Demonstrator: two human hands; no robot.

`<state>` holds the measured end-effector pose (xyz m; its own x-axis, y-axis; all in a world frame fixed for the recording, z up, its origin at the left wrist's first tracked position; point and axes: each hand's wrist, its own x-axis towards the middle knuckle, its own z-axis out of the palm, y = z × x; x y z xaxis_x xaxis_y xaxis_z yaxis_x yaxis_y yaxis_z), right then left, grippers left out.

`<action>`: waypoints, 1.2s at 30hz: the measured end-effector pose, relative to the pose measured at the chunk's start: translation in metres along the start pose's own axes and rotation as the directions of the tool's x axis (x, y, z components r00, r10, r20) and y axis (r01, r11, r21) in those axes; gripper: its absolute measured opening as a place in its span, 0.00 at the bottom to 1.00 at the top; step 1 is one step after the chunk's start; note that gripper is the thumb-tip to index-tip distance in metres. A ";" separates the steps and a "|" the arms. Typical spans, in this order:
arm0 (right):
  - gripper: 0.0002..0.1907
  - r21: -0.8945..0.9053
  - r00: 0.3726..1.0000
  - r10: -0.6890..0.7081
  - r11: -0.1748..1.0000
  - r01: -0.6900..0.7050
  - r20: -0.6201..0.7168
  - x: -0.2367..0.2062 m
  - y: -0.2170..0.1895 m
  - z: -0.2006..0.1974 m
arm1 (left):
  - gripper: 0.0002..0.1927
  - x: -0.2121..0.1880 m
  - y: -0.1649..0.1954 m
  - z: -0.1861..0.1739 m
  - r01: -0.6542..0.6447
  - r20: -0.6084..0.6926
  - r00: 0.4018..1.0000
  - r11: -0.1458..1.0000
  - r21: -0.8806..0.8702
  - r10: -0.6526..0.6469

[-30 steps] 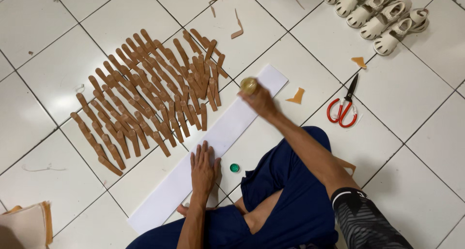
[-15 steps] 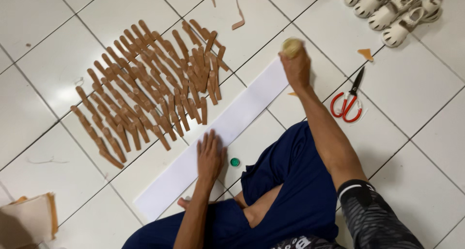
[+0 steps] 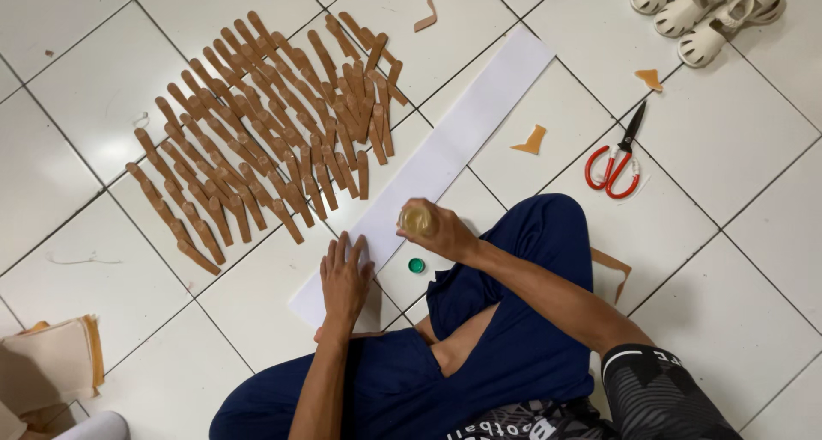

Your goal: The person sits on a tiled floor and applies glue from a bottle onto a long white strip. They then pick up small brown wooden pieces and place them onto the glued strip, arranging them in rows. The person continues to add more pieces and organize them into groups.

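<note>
I sit on a white tiled floor. My left hand [image 3: 344, 277] lies flat, fingers spread, on the near end of a long white paper strip [image 3: 462, 140] that runs diagonally away. My right hand [image 3: 432, 230] grips a small yellowish bottle [image 3: 417, 220], held over the strip's near part. A small green cap [image 3: 416, 265] lies on the tile just below that hand. Left of the strip, several brown leather-like strips [image 3: 265, 123] are laid out in overlapping rows.
Red-handled scissors [image 3: 615, 159] lie to the right, with small orange-brown scraps [image 3: 531, 140] near them. White sandals [image 3: 702, 8] sit at the top right. A stack of tan sheets [image 3: 51, 367] lies at the lower left. My blue-trousered legs [image 3: 514, 320] fill the foreground.
My right hand has drawn the bottle back along the white strip, from its far end toward me. The left hand stays pressed on the near end.
</note>
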<state>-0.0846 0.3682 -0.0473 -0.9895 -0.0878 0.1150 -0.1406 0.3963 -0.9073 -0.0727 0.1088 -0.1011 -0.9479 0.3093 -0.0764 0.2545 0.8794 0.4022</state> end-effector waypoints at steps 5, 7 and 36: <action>0.26 -0.125 0.984 0.115 0.983 -0.133 -0.137 0.019 0.023 -0.027 | 0.29 0.002 -0.009 0.006 -0.035 -0.057 0.998 0.999 -0.007 0.034; 0.21 -0.134 0.948 0.185 0.965 -0.225 -0.258 0.031 0.034 -0.055 | 0.28 0.001 -0.010 0.006 -0.031 -0.057 0.998 0.999 -0.012 0.030; 0.10 0.070 0.930 0.181 0.983 -0.167 -0.321 0.061 0.016 -0.044 | 0.33 0.013 0.001 0.017 -0.138 -0.151 0.980 0.988 -0.073 0.126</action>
<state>-0.1491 0.4096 -0.0367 -0.9563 0.2832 0.0723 0.0297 0.3403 -0.9398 -0.0814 0.1192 -0.1170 -0.9261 0.3596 0.1139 0.3687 0.7996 0.4741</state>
